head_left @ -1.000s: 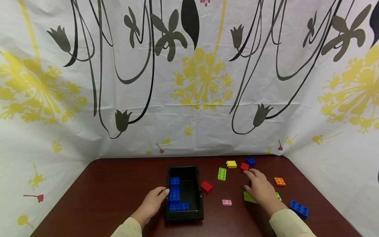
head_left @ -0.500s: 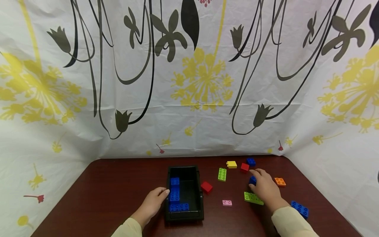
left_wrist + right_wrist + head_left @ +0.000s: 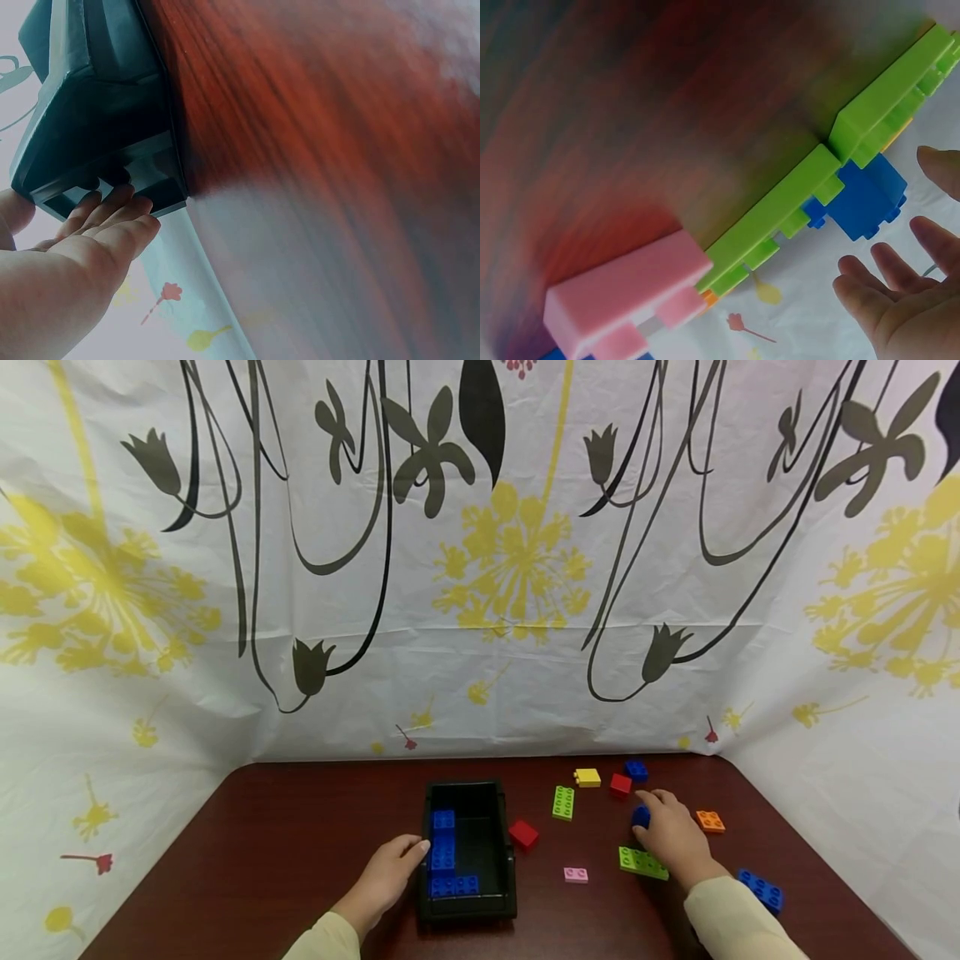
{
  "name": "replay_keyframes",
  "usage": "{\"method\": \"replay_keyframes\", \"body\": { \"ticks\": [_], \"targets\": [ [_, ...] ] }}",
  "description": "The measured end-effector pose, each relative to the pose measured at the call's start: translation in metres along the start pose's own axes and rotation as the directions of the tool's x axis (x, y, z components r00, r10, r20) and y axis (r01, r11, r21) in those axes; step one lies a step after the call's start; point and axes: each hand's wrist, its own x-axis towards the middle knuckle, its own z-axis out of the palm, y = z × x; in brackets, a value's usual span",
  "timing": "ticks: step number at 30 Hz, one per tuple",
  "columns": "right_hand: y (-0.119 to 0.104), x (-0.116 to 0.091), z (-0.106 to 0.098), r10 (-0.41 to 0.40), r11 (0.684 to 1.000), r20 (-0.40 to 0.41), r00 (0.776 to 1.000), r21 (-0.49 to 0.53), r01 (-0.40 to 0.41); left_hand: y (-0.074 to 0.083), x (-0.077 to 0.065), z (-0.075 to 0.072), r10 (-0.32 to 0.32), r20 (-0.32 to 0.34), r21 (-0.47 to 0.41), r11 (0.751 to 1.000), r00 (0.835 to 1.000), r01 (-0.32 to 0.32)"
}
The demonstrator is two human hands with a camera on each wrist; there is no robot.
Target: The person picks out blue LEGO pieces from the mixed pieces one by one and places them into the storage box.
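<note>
My left hand (image 3: pixel 386 872) grips the left wall of a black plastic bin (image 3: pixel 468 906). Its thumb lies on the rim and, in the left wrist view, the fingers reach into the side recess of the bin. Blue toy building bricks (image 3: pixel 442 852) line the left side and front corner inside. Over the right part of the table, my right hand (image 3: pixel 675 835) hovers with fingers and thumb spread around a blue brick (image 3: pixel 641 816). A gap shows between the fingers and that blue brick (image 3: pixel 866 199) in the right wrist view. A long green brick (image 3: pixel 642 863) lies just in front.
Loose bricks lie about the brown table (image 3: pixel 300 843): red (image 3: pixel 523 835), pink (image 3: pixel 576 875), green (image 3: pixel 563 802), yellow (image 3: pixel 587 777), another red (image 3: pixel 620 785), orange (image 3: pixel 710 822), and blue ones at the back (image 3: pixel 636 770) and near right (image 3: pixel 761 891). A patterned curtain (image 3: pixel 487 693) hangs behind.
My right hand first shifted slightly right, uncovering the blue brick and the long green brick, then stayed almost still. The left hand and the bin have not moved.
</note>
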Motion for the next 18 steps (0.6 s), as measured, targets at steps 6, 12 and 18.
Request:
{"method": "replay_keyframes", "body": {
  "ticks": [6, 12, 18],
  "targets": [
    [0.003, 0.005, 0.002, 0.028, 1.000, 0.044, 0.999, -0.005, -0.028, 0.000, -0.001, 0.001, 0.013, -0.015, 0.006, 1.000, 1.000, -0.012],
    [0.006, 0.007, 0.003, 0.050, 0.999, 0.064, 0.997, -0.003, -0.050, 0.001, -0.002, 0.003, 0.043, -0.036, 0.022, 0.999, 0.998, -0.042],
    [0.009, 0.012, 0.003, 0.074, 0.997, 0.097, 0.993, -0.015, -0.073, 0.001, -0.002, 0.002, 0.037, -0.025, 0.014, 0.999, 0.999, -0.036]
  ]
}}
